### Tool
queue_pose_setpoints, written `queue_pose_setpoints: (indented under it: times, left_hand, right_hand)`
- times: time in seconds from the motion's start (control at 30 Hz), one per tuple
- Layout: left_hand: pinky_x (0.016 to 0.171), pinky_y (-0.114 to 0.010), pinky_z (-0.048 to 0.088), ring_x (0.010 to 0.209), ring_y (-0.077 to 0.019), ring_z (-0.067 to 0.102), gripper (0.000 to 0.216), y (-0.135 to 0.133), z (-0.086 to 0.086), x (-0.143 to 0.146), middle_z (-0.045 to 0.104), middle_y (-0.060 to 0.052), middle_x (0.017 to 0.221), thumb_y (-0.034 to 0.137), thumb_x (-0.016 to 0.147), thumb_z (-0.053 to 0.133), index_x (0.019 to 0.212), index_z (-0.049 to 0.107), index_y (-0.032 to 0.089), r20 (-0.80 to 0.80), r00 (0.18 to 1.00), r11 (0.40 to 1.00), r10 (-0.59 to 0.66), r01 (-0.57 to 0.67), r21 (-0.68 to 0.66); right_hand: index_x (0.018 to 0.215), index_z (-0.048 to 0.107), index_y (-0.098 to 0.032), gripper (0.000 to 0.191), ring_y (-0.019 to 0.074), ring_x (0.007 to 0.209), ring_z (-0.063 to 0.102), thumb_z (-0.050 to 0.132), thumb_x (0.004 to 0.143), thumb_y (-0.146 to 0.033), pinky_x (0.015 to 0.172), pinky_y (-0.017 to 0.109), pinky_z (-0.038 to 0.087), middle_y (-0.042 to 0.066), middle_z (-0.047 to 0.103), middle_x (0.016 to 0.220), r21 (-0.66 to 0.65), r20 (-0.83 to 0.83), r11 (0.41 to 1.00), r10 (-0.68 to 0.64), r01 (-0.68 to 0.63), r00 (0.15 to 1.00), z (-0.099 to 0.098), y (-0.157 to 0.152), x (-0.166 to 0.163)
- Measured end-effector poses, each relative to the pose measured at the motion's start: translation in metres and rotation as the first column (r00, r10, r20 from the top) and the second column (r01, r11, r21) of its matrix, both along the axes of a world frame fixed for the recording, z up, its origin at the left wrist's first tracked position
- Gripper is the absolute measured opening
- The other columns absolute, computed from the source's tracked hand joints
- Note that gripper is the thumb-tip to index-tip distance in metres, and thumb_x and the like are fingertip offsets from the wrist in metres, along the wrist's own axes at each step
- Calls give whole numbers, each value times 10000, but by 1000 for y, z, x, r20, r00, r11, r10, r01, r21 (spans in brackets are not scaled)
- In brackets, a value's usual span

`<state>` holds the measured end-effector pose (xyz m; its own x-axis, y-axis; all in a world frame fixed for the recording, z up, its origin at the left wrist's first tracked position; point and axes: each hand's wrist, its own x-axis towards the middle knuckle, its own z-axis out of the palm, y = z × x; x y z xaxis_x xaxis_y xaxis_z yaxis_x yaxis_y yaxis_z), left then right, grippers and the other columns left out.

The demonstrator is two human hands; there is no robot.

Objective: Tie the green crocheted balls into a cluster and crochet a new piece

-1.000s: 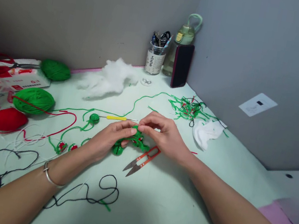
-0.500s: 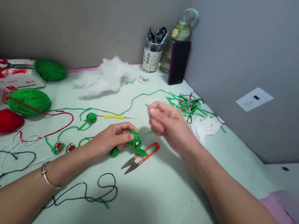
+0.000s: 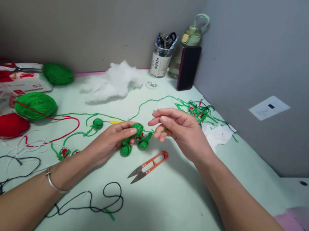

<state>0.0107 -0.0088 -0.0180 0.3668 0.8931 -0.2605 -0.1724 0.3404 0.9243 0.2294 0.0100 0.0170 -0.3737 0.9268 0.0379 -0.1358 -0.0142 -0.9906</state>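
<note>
My left hand (image 3: 109,141) pinches a small green crocheted piece (image 3: 136,139) made of little balls, lifted just above the pale green table (image 3: 173,214). My right hand (image 3: 183,130) hovers just right of it, thumb and fingers pinched on a green yarn strand (image 3: 163,129) that runs from the piece. Orange thread snips (image 3: 149,165) lie on the table below both hands. A yellow-handled crochet hook (image 3: 115,122) lies behind my left fingers, partly hidden.
Green yarn balls (image 3: 36,104) and a red one (image 3: 11,125) sit at left by a printed box (image 3: 14,81). White stuffing (image 3: 113,80), a pen jar (image 3: 161,59), a bottle (image 3: 190,38) and a phone (image 3: 188,67) stand at the back. Yarn scraps (image 3: 200,111) and black thread (image 3: 100,201) lie about.
My right hand pulled away to the right, then came back beside the green piece. My left hand raised and turned the piece, so the balls now show.
</note>
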Motion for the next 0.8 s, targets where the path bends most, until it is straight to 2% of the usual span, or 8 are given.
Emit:
queue_pose_setpoints:
  times: [0.07,0.13,0.23,0.33,0.5,0.63,0.8]
  left_hand:
    - [599,-185,426,697,-96,546,248,1,-1,-1,597,0,822,367,823,764,952,681,173,44,998,999,34,-33,-13]
    - [647,-186,455,719,-97,565,241,2,-1,-2,615,-6,850,350,826,766,964,688,168,72,996,999,50,-49,-16]
    - [657,-189,468,731,-103,581,246,3,-1,-2,637,-13,871,348,826,766,976,697,165,88,995,999,51,-49,-18]
    - [655,-186,472,721,-101,586,245,3,0,-2,645,-13,870,340,822,771,976,707,161,86,995,999,47,-46,-15]
    - [669,-176,484,709,-92,592,227,3,1,-1,655,-12,875,329,817,779,959,705,168,105,992,997,70,-68,-27]
    - [659,-173,481,710,-88,593,226,3,-1,-2,660,-11,879,335,820,778,962,705,175,111,991,997,71,-68,-23]
    - [673,-200,472,731,-102,591,228,2,1,-3,654,-16,865,336,841,754,985,689,171,51,997,998,61,-63,31]
  right_hand:
    - [933,740,-201,142,133,691,652,672,905,-323,627,289,518,47,711,936,182,129,979,-120,95,984,-1,-3,-2]
    - [899,764,-215,94,153,767,637,676,905,-246,690,307,506,38,691,889,404,258,902,-268,149,928,-3,-5,-4]
    - [942,783,-238,131,186,844,575,669,912,-182,762,337,462,33,651,798,645,389,758,-433,95,813,-6,-8,-6]
    - [986,777,-226,148,195,809,527,641,937,-195,747,342,431,33,627,726,735,451,677,-477,-11,755,-9,-10,-7]
    - [972,759,-194,164,185,728,514,595,961,-195,720,339,405,35,651,696,705,558,692,-407,-155,724,-7,-15,-9]
    - [950,755,-181,136,182,722,522,619,944,-183,719,335,395,37,672,709,689,587,703,-397,-177,706,-6,-16,-10]
    - [925,748,-189,128,183,746,544,622,930,-164,740,330,398,35,704,751,633,635,751,-364,-188,682,-8,-16,-10]
